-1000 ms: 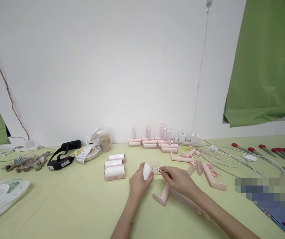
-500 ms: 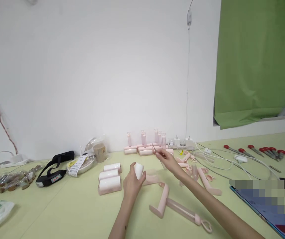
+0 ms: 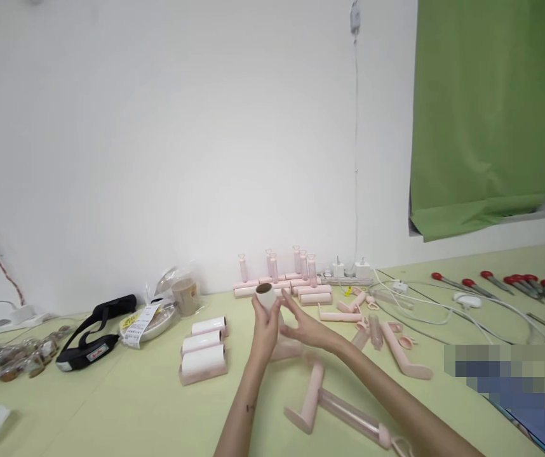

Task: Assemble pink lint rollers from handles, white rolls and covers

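Observation:
In my left hand is a white paper roll, gripped around its side and tilted so the dark hollow core faces up. My right hand is just right of the roll, thumb and fingers apart; whether its fingertips touch the roll I cannot tell. Below my hands lies a pale pink roller handle beside a clear pink tube with a loop end. A pale pink cover is partly hidden behind my hands. To the left, three white rolls rest in pink covers.
Finished-looking pink rollers and upright tubes line the wall. More pink handles lie at right, near white cables and red-handled tools. A black strap and a bagged cup stand left.
My right hand has come down and back from near the wall to beside the roll. My left hand has raised the roll and turned its open core upward.

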`<state>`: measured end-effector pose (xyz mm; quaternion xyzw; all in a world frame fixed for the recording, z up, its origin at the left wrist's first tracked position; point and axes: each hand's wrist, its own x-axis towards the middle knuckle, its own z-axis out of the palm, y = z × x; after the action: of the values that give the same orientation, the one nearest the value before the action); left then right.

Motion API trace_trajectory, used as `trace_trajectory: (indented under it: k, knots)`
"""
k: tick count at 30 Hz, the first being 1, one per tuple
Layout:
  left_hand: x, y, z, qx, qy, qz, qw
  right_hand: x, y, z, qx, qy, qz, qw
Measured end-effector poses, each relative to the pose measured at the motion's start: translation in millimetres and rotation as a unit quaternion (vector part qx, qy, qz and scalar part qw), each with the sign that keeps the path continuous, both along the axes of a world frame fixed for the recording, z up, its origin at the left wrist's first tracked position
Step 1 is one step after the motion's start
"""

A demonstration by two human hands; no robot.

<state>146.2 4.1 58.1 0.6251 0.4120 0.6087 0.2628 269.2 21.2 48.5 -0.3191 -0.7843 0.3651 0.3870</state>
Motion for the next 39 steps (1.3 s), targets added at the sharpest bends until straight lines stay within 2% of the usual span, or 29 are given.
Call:
trace_trajectory:
  k: [2, 4, 8, 10, 12, 13, 15, 17, 20, 24, 27, 29, 30, 31, 32, 34, 36, 39]
  knots:
    - [0.7, -2.9, 8.3, 0.004, -0.037, 0.001, 0.999, -3.1, -2.0, -10.1, -0.006, -0.046, 0.029, 0.998]
    - [0.0, -10.6, 20.3, 0.011, -0.042, 0.021, 0.999, -9.1, -4.1, -15.5, 0.015, -0.051, 0.027, 0.998]
    - [-6.9, -25.5, 43.2, 0.073, -0.054, 0.110, 0.990, -13.1, 0.2, -9.4, 0.037, 0.022, -0.039, 0.998]
    - [-12.8, -26.2, 45.0, 0.085, 0.010, 0.133, 0.987, -4.8, 6.6, 0.6, 0.047, 0.078, -0.095, 0.991]
    - [-18.3, -21.4, 37.0, 0.044, 0.172, 0.120, 0.977, 8.7, 12.3, 12.6, 0.058, 0.129, -0.149, 0.979]
    - [-20.3, -17.6, 29.6, 0.012, 0.277, 0.099, 0.956, 15.9, 13.9, 18.5, 0.063, 0.149, -0.169, 0.972]
    - [-21.8, -9.6, 11.1, -0.043, 0.453, 0.047, 0.889, 28.1, 14.0, 29.1, 0.072, 0.176, -0.190, 0.963]
    - [-20.5, -4.6, -7.3, -0.067, 0.533, 0.017, 0.843, 34.8, 10.4, 36.8, 0.075, 0.188, -0.193, 0.960]
    - [-19.8, -10.9, -25.1, -0.070, 0.553, 0.021, 0.830, 34.4, 1.6, 43.4, 0.071, 0.182, -0.173, 0.965]
    - [-41.0, -49.2, -35.1, -0.055, 0.583, 0.050, 0.809, 27.5, -13.8, 48.8, 0.058, 0.102, -0.118, 0.986]
    - [-78.8, -84.3, -47.1, -0.064, 0.586, 0.084, 0.804, 29.2, -30.0, 51.7, 0.094, -0.069, -0.085, 0.990]
    - [-108.3, -98.6, -57.2, -0.090, 0.582, 0.159, 0.792, 35.1, -41.8, 50.6, 0.127, -0.189, -0.069, 0.971]
    - [-122.1, -101.5, -61.4, -0.108, 0.571, 0.221, 0.783, 39.2, -47.6, 48.7, 0.135, -0.233, -0.063, 0.961]
    - [-134.4, -101.8, -64.4, -0.128, 0.560, 0.253, 0.778, 43.6, -52.9, 45.5, 0.135, -0.270, -0.058, 0.952]
    - [-144.5, -99.7, -65.9, -0.146, 0.550, 0.265, 0.779, 48.0, -57.9, 41.1, 0.129, -0.300, -0.055, 0.944]
    - [-156.8, -91.1, -64.1, -0.164, 0.538, 0.240, 0.792, 55.8, -66.7, 28.7, 0.113, -0.341, -0.050, 0.932]
    - [-157.5, -81.0, -57.8, -0.139, 0.525, 0.236, 0.806, 60.7, -74.1, 13.2, 0.095, -0.362, -0.060, 0.925]
    - [-135.9, -70.0, -47.9, -0.058, 0.447, 0.283, 0.847, 61.9, -81.9, -8.4, 0.066, -0.375, -0.073, 0.922]
